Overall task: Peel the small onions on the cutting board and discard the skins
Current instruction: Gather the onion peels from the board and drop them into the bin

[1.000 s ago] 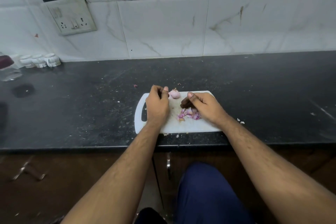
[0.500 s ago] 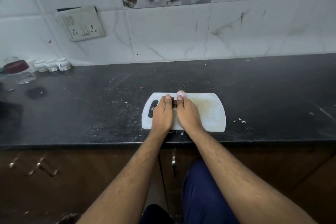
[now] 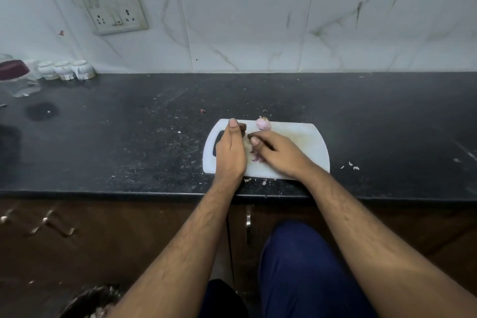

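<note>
A white cutting board (image 3: pixel 309 142) lies near the front edge of the black counter. One peeled pale pink onion (image 3: pixel 262 124) sits at the board's far edge. My left hand (image 3: pixel 231 152) stands on its side on the board's left part, thumb on top and fingers curled inward. What it holds is hidden. My right hand (image 3: pixel 280 155) lies just right of it, its fingers curled over a small heap of purple onion skins (image 3: pixel 256 159). Something dark shows between the two hands' fingertips; I cannot make out what it is.
Skin scraps (image 3: pixel 352 166) lie on the black counter (image 3: pixel 129 137) right of the board and along its front edge. A red-lidded jar (image 3: pixel 15 77) and small white cups (image 3: pixel 64 70) stand at the back left. A dark bin (image 3: pixel 87 299) sits on the floor, lower left.
My hands had come together at the board's left middle. Now they have parted slightly, and purple skins show again under my right fingers. The peeled onion has stayed put.
</note>
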A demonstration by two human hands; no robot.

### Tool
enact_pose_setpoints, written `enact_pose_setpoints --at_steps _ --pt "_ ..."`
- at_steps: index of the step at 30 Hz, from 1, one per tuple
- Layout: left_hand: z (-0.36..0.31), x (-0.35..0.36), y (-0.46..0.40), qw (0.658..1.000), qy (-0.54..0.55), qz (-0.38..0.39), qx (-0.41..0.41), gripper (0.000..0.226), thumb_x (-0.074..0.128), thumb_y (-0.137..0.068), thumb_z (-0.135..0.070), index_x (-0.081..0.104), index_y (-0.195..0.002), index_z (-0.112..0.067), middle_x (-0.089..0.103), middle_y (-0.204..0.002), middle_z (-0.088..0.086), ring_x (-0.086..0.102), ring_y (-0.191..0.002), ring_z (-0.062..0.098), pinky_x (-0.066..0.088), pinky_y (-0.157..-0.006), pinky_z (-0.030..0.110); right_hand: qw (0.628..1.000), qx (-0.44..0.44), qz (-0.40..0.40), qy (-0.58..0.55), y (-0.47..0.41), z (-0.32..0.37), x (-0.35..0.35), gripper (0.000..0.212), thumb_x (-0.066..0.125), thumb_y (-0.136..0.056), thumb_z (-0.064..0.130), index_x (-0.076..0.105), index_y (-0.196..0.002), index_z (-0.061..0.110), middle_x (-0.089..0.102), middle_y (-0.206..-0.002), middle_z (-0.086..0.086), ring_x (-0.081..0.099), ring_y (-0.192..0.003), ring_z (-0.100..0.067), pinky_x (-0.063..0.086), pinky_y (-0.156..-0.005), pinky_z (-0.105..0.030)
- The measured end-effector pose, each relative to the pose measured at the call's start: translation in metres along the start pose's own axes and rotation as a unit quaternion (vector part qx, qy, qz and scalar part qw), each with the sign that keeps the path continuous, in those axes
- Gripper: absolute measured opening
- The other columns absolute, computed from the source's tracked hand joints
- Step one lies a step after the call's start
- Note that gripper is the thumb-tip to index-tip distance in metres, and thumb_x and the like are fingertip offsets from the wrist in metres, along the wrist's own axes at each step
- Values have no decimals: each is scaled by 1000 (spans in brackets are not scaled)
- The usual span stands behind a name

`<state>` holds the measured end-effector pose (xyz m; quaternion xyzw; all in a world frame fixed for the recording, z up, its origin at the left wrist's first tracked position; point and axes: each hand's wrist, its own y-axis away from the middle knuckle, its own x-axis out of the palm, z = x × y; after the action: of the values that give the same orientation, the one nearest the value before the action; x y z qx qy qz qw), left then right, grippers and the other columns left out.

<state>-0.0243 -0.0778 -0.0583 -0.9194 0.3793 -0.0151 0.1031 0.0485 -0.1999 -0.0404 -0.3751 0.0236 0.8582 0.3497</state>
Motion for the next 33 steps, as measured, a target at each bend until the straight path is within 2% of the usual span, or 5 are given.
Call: enact_pose_setpoints --at_steps 7,14,20,25,33 --pt "-5 1 3 1000 3 -5 -3 80 21 -97 -72 69 -115 -11 72 -119 2 66 -116 15 49 -108 39 984 -135 73 95 8 -9 4 22 66 -96 13 76 -115 15 66 -121 6 63 -108 -10 49 -96 -25" --pt "-12 5 11 983 -137 123 23 69 19 -108 -57 69 -133 -17 68 -137 1 57 -131 15 37 -109 26 983 -72 17 170 30 -23 -20 25 61 -101 19 73 -123 20 66 -123 12 63 -110 -9 51 -98 -33" --pt "-13 8 14 961 -221 165 30 74 15 -107 -61 70 -132 -19 66 -140 2 57 -132 19 40 -112 35 976 17 50 209 60 -20 -26 43 45 -106 15 55 -146 23 49 -150 7 46 -136 -13 38 -114 -31" --pt "-13 11 13 951 -253 175 32 73 13 -107 -60 69 -134 -22 64 -143 1 55 -135 20 36 -112 35 981 98 21 165 60 -8 -21 37 46 -88 39 68 -103 14 66 -109 -3 64 -99 -19 52 -89 -41" --pt "-12 10 13 945 -262 194 36 67 15 -110 -55 67 -136 -22 63 -144 -1 53 -137 18 33 -108 29 987 57 13 149 40 -4 -20 22 50 -102 19 71 -107 14 60 -106 -2 54 -103 -19 43 -91 -35"
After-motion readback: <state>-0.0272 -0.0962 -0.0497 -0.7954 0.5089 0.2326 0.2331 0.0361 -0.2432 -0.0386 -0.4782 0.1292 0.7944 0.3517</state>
